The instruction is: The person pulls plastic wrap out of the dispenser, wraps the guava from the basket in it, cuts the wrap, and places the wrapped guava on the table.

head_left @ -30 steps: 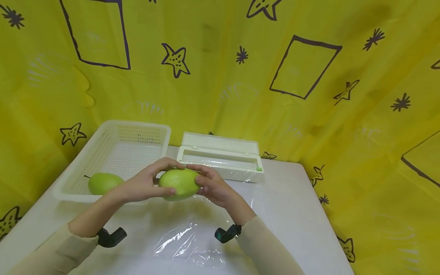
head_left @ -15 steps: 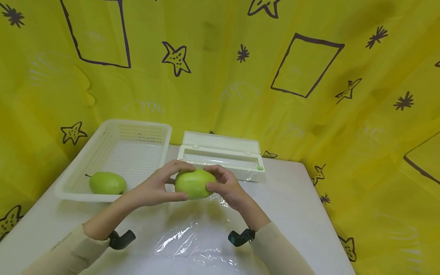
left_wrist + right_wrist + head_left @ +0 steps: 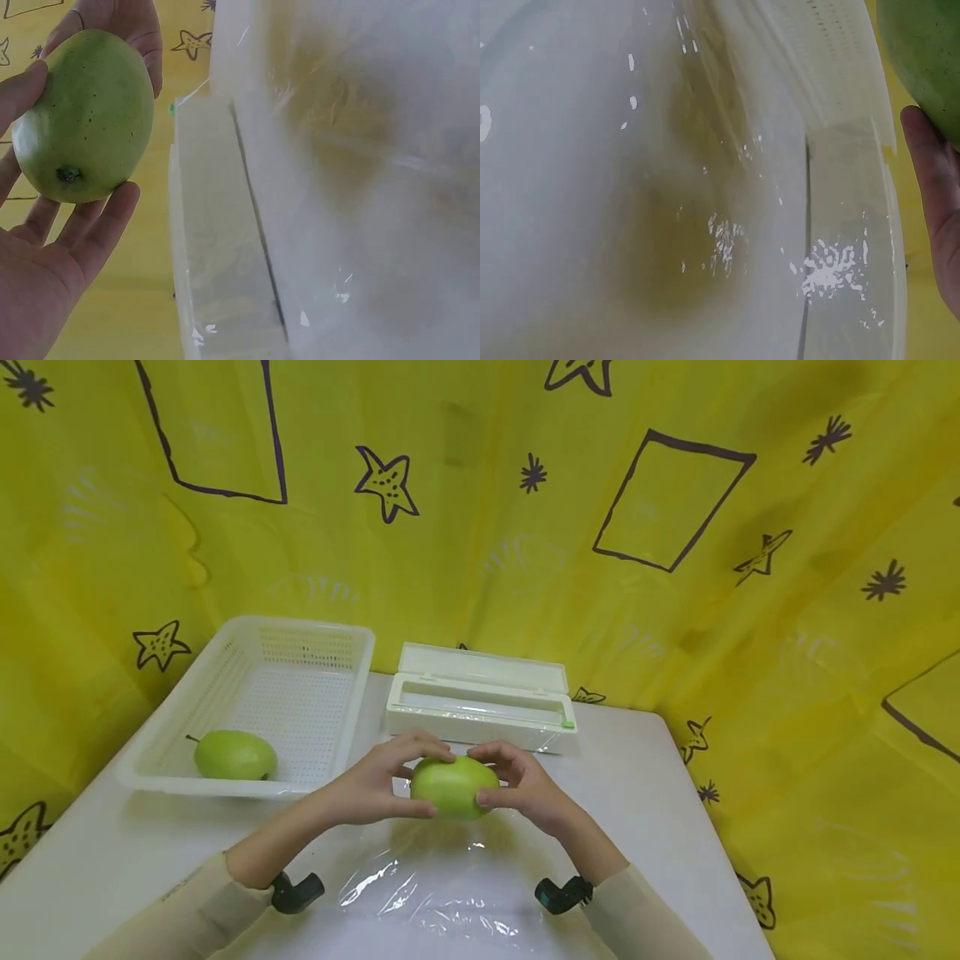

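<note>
A smooth green pear [image 3: 453, 787] is held between both hands over a sheet of clear cling film [image 3: 442, 885] spread on the table. My left hand [image 3: 378, 785] grips one end of it, thumb below and fingers above. On the opposite end, my right hand [image 3: 528, 792] holds it with curled fingers and thumb. The left wrist view shows the dark blossom end of the pear [image 3: 90, 120] facing the left palm. In the right wrist view only part of the pear [image 3: 926, 52] shows, with the right hand [image 3: 939, 187] beside it.
Behind the hands stands a white cling film dispenser [image 3: 480, 727], lid up, its film drawn out toward the person. To the left, a white plastic basket [image 3: 356, 693] holds another green pear [image 3: 235, 755]. A yellow patterned curtain [image 3: 465, 593] hangs behind the white table [image 3: 630, 793].
Both hands have carried the pear to the right and a little nearer the person, from beside the basket to over the film. The grip stays two-handed; the basket and dispenser keep their places.
</note>
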`<control>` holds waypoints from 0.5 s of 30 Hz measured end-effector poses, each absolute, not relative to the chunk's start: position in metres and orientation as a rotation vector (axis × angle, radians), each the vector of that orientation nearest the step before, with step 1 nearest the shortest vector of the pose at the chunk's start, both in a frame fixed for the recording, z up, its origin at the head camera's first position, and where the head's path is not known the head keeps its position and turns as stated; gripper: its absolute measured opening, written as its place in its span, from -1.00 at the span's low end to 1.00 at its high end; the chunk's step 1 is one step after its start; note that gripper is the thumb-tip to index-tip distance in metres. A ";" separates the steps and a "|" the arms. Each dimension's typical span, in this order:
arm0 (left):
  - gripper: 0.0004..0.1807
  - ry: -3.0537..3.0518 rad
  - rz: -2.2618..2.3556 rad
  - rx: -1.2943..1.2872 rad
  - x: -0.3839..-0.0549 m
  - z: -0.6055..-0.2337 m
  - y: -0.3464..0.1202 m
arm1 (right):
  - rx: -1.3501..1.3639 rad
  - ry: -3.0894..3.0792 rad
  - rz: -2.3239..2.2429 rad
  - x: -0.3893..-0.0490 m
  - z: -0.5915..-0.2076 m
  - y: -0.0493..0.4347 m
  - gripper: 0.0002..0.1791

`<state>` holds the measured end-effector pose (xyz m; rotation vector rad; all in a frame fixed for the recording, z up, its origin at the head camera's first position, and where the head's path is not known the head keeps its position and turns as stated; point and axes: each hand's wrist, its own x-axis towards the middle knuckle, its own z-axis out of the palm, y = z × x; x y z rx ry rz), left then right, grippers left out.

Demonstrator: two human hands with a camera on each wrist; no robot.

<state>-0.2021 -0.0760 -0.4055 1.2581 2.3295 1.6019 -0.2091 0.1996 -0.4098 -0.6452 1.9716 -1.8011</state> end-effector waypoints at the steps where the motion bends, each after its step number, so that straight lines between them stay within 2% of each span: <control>1: -0.36 2.325 1.601 1.248 -0.202 -0.407 -0.074 | -0.642 1.972 -1.802 -0.208 -0.411 0.202 -0.33; 15: -0.35 2.336 1.505 1.236 -0.205 -0.426 -0.057 | -0.527 2.076 -1.720 -0.202 -0.431 0.218 -0.38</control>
